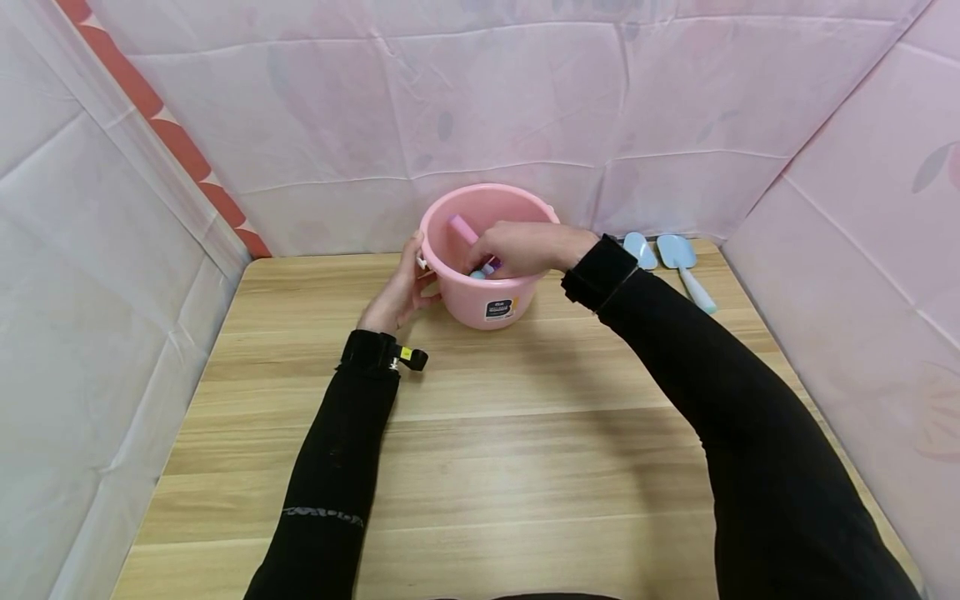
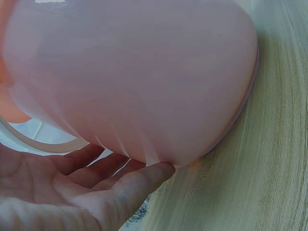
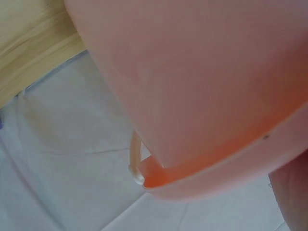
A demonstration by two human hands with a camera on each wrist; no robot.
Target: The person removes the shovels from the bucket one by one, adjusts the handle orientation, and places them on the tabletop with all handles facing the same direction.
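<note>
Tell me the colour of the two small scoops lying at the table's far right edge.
The two small plastic scoops are light blue, seen best in the head view.

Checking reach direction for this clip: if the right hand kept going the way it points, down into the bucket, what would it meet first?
Probably the toys at its fingertips inside the bucket; the right hand may already touch them, contact is hidden.

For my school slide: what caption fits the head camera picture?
Left hand steadies a pink bucket while the right hand reaches inside.
</note>
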